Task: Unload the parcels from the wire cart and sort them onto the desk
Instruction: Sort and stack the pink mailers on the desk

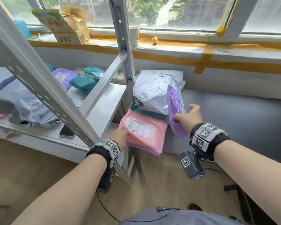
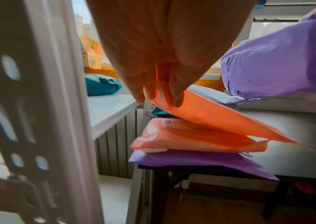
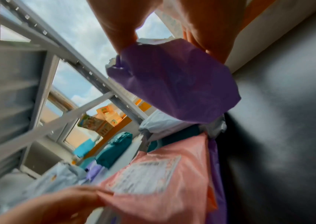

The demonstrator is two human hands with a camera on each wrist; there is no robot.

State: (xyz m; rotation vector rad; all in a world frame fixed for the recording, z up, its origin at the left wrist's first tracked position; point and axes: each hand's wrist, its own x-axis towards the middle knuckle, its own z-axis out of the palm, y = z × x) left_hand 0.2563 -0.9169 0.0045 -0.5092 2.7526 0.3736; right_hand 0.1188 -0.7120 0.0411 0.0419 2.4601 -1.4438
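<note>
The left hand (image 1: 120, 135) pinches the pink parcel (image 1: 143, 132) above the stack at the bench's (image 1: 234, 119) left end; the right hand (image 1: 189, 117) grips a purple parcel (image 1: 175, 111). Lower each flat onto its matching colour, releasing after contact.

Open dark desk (image 1: 234, 119) to the right of the right hand (image 1: 189, 118). Ahead of both hands, blocked by stacked parcels (image 1: 154, 93). Just left of the left hand (image 1: 120, 135), hemmed in by slanted shelf struts (image 1: 55, 101) and an upright post (image 1: 123, 46).
</note>
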